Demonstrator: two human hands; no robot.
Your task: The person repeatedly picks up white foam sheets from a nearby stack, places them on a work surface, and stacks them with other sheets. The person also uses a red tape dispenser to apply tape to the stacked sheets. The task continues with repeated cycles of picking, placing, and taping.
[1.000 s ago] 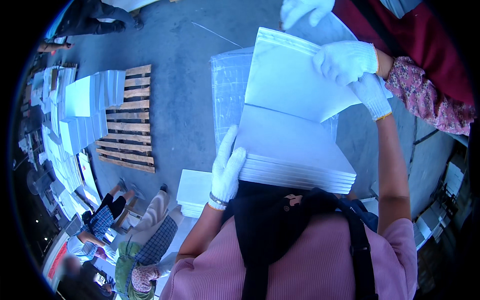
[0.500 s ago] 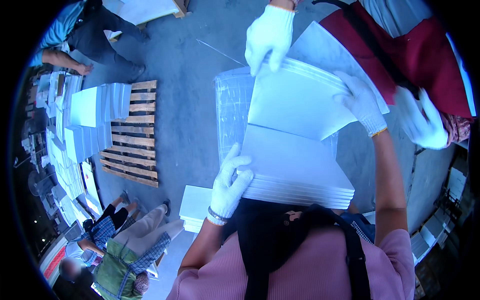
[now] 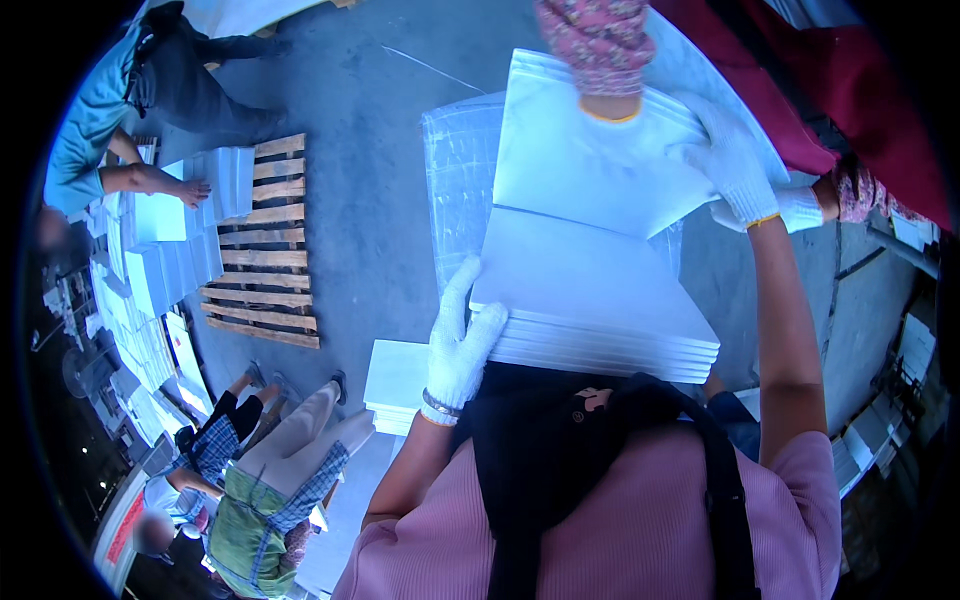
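In front of me lie two stacks of flat white panels, a near stack [image 3: 590, 290] and a far stack [image 3: 545, 170], meeting along a narrow dark seam. My left hand [image 3: 458, 350], in a white knit glove, lies against the left front corner of the near stack with thumb and fingers apart. My right hand [image 3: 738, 175], gloved too, is closed on the right edge of the far stack. A co-worker's forearm in a floral sleeve [image 3: 600, 45] reaches over the far stack, its gloved hand on the top panel. That co-worker's other glove [image 3: 800, 208] is beside my right wrist.
Clear wrapping [image 3: 455, 170] shows beneath the stacks. A smaller pile of white panels [image 3: 395, 375] is at my left. Farther left, a wooden pallet [image 3: 262, 260] bears white blocks [image 3: 170, 265], with a person in teal [image 3: 85, 160] beside it. More people [image 3: 255, 510] stand at lower left.
The co-worker's upper arm has reached farther over the far stack, and their other hand has moved left toward my right wrist. The person in teal now touches the blocks. My hands stay at the panels.
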